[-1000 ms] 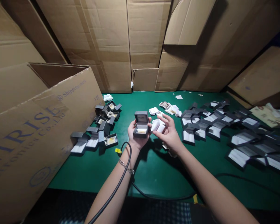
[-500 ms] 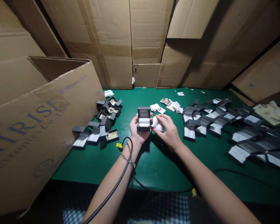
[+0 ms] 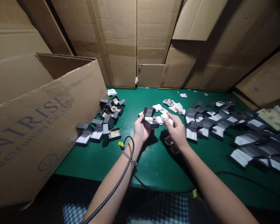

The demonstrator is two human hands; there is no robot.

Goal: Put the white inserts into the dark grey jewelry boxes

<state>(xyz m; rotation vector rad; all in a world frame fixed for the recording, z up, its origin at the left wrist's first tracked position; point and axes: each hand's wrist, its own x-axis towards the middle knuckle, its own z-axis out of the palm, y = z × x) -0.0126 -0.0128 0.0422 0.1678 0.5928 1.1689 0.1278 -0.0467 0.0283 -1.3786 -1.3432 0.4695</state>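
My left hand (image 3: 140, 130) grips a small dark grey jewellery box (image 3: 150, 117), open and tilted, with a white pad inside. My right hand (image 3: 177, 131) is right beside it, fingers pinched on a small white paper piece (image 3: 164, 117) at the box's right edge. Both hands hover above the green table (image 3: 154, 161). A black cable (image 3: 121, 180) runs along my left forearm, which wears a thin bracelet.
A cluster of open grey boxes (image 3: 105, 124) lies left of my hands, next to a large printed cardboard carton (image 3: 37, 124). Several more open boxes with white pads (image 3: 224, 124) spread across the right. Loose white papers (image 3: 172, 105) lie behind my hands. Cardboard walls (image 3: 154, 43) enclose the table.
The box in my left hand has tipped from upright to tilted rightward. My right hand has closed in against it with the white paper. The view shifted slightly.
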